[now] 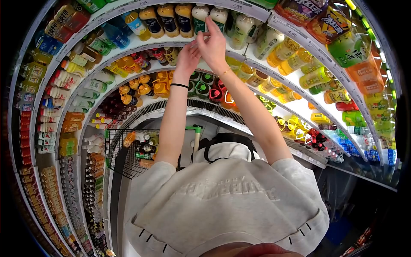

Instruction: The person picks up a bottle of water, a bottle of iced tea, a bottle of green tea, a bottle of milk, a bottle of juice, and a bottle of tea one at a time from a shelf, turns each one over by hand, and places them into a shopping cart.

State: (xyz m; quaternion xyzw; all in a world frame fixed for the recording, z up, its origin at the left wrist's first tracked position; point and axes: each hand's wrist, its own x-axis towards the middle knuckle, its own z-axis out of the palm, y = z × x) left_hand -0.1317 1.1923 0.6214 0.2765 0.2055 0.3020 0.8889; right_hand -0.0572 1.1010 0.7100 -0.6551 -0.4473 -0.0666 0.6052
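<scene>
My left hand, with a black band at its wrist, is raised to the shelf edge. Its fingers are loosely bent, apart, and meet the fingers of my right hand. That hand is open, with a thin bracelet at the wrist and one finger stretched up in front of two white bottles with green labels. Whether the fingertip touches a bottle cannot be made out. I see nothing held in either hand. Dark-labelled bottles with yellow caps stand just left of the white ones.
Curved shelves full of drinks surround me on the left, front and right. A black wire cart with a green handle holds several bottles, low on the left. Large bottle packs sit on the upper right shelf.
</scene>
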